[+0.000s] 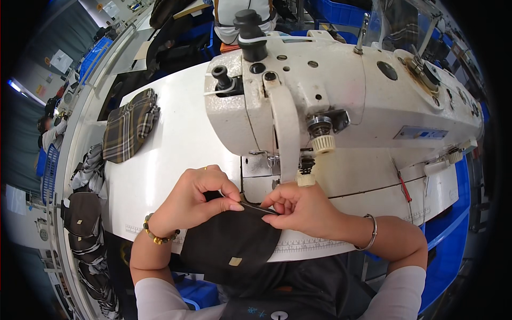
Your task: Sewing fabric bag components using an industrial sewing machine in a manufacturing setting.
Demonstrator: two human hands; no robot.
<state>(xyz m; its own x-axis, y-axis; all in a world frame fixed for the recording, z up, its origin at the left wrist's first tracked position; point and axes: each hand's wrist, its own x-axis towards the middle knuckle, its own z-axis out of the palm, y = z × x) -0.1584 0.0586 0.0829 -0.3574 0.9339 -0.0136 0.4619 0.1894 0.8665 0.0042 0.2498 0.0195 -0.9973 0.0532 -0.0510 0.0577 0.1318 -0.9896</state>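
A dark brown fabric piece (pixel 229 240) with a small pale label lies over the front edge of the white sewing table. My left hand (pixel 205 194) pinches its upper edge between thumb and forefinger. A short way to the right, my right hand (pixel 298 208) grips the same edge, with a narrow folded strip stretched between the two. Just beyond my fingers stands the white industrial sewing machine (pixel 330 90), its metal needle plate (pixel 258 166) partly hidden by the machine's arm lever.
A folded plaid cloth piece (pixel 129 128) lies on the table's left. Stacked dark pieces (pixel 84 216) hang along the left rail. Red-handled tweezers (pixel 405 189) rest at the right. A blue bin (pixel 448 250) stands below the right edge. Another person (pixel 53 133) sits far left.
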